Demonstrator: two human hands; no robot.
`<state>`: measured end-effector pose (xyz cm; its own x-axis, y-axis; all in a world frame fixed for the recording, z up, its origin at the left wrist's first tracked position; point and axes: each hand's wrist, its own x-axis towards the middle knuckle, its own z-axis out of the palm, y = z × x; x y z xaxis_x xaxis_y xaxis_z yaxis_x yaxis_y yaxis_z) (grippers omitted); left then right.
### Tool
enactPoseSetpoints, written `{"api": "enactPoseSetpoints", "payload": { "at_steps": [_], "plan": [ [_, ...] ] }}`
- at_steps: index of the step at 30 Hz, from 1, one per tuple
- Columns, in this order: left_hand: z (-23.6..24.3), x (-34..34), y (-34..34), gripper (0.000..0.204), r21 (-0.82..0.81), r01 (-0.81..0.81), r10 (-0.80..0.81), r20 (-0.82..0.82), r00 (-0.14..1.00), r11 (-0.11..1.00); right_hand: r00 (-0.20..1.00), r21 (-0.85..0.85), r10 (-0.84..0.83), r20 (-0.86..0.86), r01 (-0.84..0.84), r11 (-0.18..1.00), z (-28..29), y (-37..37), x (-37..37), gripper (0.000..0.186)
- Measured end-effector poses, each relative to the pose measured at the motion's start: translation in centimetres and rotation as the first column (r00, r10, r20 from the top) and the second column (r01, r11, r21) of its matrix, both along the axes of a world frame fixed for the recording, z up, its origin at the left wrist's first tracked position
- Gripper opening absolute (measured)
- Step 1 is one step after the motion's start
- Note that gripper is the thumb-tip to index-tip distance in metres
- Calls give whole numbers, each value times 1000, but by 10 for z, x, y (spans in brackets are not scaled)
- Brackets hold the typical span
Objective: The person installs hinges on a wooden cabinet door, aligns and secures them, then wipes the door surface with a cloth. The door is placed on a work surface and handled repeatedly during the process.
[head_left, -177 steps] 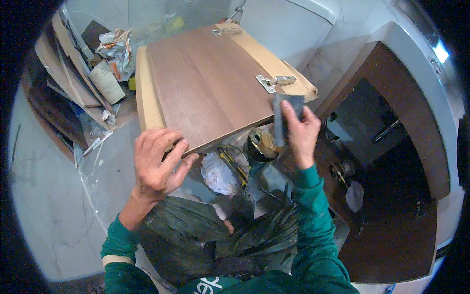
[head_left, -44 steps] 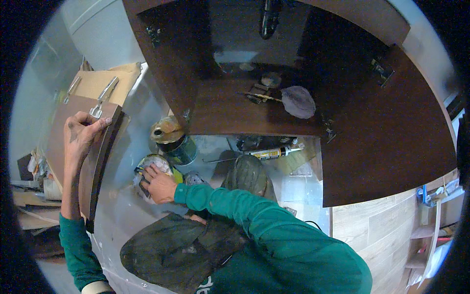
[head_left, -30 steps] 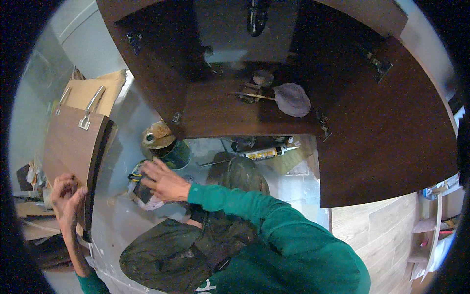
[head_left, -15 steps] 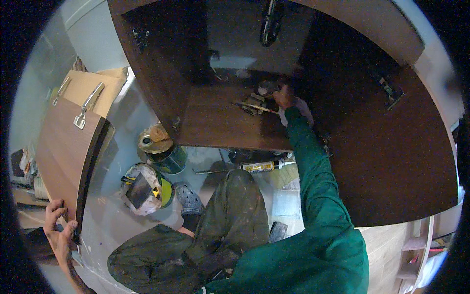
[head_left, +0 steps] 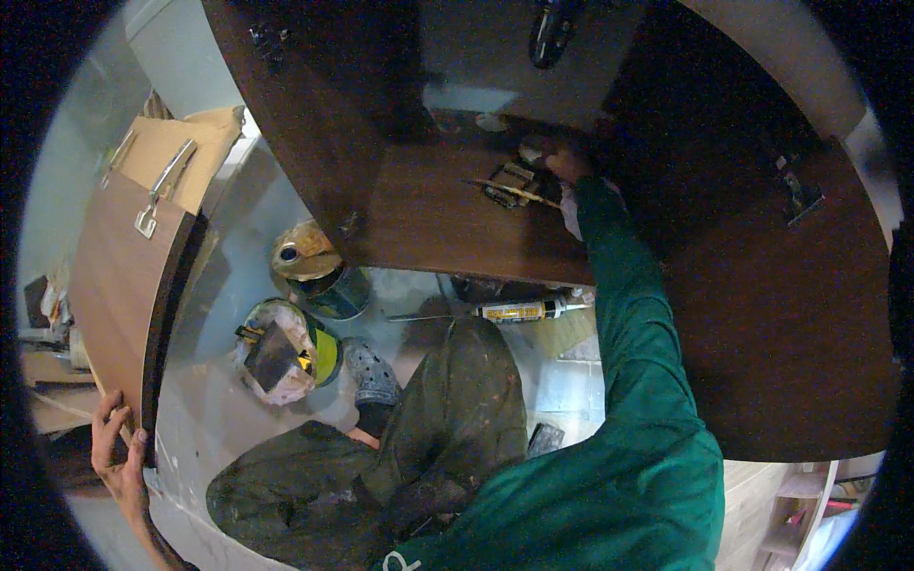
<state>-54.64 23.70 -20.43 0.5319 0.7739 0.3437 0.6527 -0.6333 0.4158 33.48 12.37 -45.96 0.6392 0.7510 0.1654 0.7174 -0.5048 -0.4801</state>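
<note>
My left hand (head_left: 120, 455) grips the lower corner of a brown wood-look panel (head_left: 129, 257), its fingers and thumb closed at the edge. The panel stands tilted and has metal handles on it. My right arm, in a green sleeve, reaches into an open dark brown cabinet (head_left: 447, 224). In there my right hand (head_left: 568, 164) is closed beside a pale roundish thing (head_left: 532, 149); dim light hides whether the fingers hold it. Close by lie a small tray-like thing (head_left: 509, 178) with a thin stick across it and a pale cloth-like bundle (head_left: 571, 211), partly behind my sleeve.
A lidded tin (head_left: 328, 285) and a green bucket (head_left: 327, 357) with a flat dark blade on top stand left of my legs. A sealant cartridge (head_left: 519, 312) lies before the cabinet. A black pipe (head_left: 552, 38) hangs inside it. An open door (head_left: 762, 324) fills the right.
The view has shifted slightly, so the cabinet appears a little higher and farther right. My left hand keeps its hold on the panel; my right hand stays at the same spot inside the cabinet.
</note>
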Motion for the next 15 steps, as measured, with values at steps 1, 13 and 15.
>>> {"api": "enactPoseSetpoints", "payload": {
  "at_steps": [1, 13, 15],
  "plan": [
    [-2, -2, 1, 34, 3, 4, -4, 19, 1000, 1000, 1000, 24, 16, -4, -16, 1000, -1, -1, 2, 56],
    [-7, -40, 34, 30, 5, 166, -166, -12, 986, 986, 999, 57, 28, -41, -26, 998, 66, -65, -29, 55],
    [-10, -47, 56, 30, -47, 224, -225, -29, 974, 974, 1000, 0, 0, 7, 0, 1000, 86, -80, -48, 55]
  ]
}}
